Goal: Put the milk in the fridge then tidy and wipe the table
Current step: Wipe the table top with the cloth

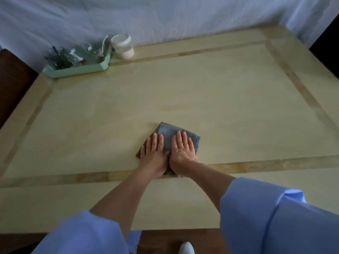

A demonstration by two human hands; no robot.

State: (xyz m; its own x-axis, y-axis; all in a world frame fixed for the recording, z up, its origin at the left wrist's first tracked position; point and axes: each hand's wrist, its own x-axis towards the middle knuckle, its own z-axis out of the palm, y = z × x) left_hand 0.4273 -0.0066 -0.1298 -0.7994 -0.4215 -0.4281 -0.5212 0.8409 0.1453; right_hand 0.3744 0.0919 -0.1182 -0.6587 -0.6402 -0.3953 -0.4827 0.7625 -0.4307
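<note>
Two hands are pressed flat, side by side, on a folded grey-blue cloth (167, 133). The left hand (154, 153) is laid on the left part of the cloth with fingers straight and close together; nothing is grasped. The right hand (182, 150) is laid on the right part in the same released, flat manner, with its thumb side against that of the left hand. The cloth is located on the table (220, 99), about midway across its width, just beyond the darker inlaid band at the near side; the heels of both hands are positioned over that band. A brownish underside of the cloth is exposed at its left edge.

A mint-green tray (77, 69) is positioned at the far left corner of the table; its contents are blurred and cannot be identified. A clear jar (122, 45) with a white lid is placed upright just beside the right end of the tray, with a pale layer seen at its bottom. A white sheet (165, 15) is hung behind the table. Both forearms are bare below blue sleeves (266, 217)
</note>
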